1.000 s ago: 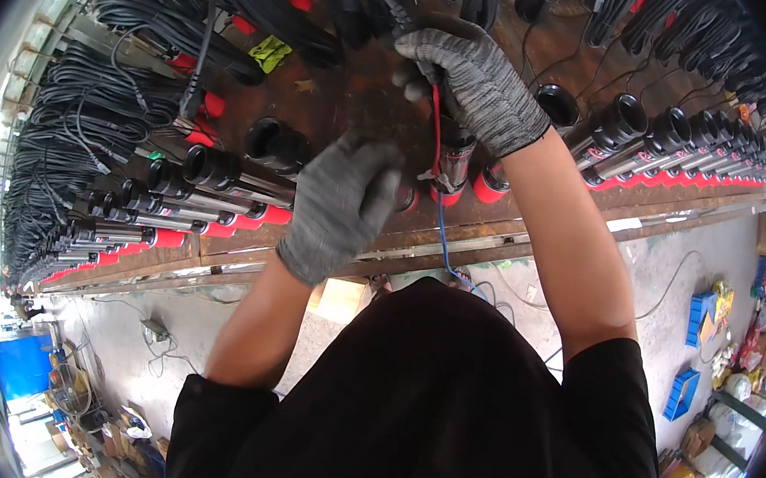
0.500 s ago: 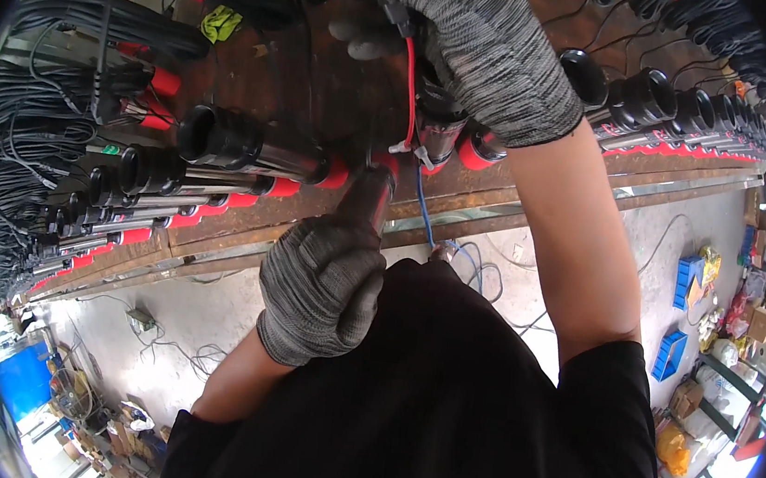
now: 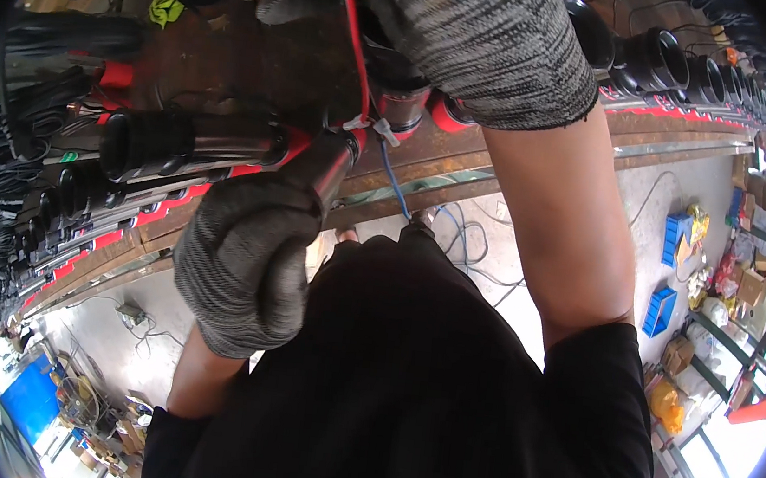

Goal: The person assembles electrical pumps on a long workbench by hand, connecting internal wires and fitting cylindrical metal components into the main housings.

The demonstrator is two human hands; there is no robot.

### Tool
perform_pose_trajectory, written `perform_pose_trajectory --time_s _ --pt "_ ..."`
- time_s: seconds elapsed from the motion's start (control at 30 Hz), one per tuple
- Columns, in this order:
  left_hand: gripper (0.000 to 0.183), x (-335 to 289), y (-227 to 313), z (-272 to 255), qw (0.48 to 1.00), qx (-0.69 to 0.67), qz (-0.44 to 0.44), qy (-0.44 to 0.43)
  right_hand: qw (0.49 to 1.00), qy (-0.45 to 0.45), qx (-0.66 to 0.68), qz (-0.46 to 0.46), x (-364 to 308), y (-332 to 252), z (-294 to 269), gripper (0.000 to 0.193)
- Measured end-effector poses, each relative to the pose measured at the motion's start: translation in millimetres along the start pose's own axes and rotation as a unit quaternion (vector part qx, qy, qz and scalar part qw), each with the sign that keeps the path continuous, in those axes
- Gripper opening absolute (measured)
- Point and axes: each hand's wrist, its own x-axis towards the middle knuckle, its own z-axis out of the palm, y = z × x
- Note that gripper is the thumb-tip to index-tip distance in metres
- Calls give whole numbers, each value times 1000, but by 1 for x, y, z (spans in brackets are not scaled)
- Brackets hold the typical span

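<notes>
My left hand (image 3: 245, 266), in a grey knit glove, is wrapped round a dark cylindrical piece (image 3: 320, 172) that points up toward the bench edge. My right hand (image 3: 479, 39), gloved alike, curves over the bench at the top of the view. Its fingers are partly cut off and hidden, so what they hold does not show clearly. By them a red cord (image 3: 356, 54) hangs from a black fitting, with white ties (image 3: 371, 128) at its lower end. Beneath the right hand stands a black-and-silver tube with a red end (image 3: 403, 112).
Rows of similar tubes with black open mouths (image 3: 656, 60) and red ends line the bench (image 3: 220, 54) on both sides. Black cable bundles (image 3: 1, 138) crowd the left. A blue cable (image 3: 394, 179) drops past the bench edge. Blue crates (image 3: 660, 310) lie on the floor at right.
My left hand and the dark cylindrical piece have shifted left in view. The right hand appears larger and a little higher, and the red cord has moved left. The whole view has shifted too.
</notes>
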Motion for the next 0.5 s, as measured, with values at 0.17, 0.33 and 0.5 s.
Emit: perform_pose_trajectory --time_s 0.17,0.33,0.5 --pt "9 14 4 3 1000 -6 16 -8 989 52 -82 -112 -3 8 -10 45" --pt "9 17 2 2 1000 4 14 -4 986 41 -70 -144 -9 22 -6 56" --pt "11 20 1 4 999 -23 37 -16 974 56 -78 -206 -3 33 -13 59"
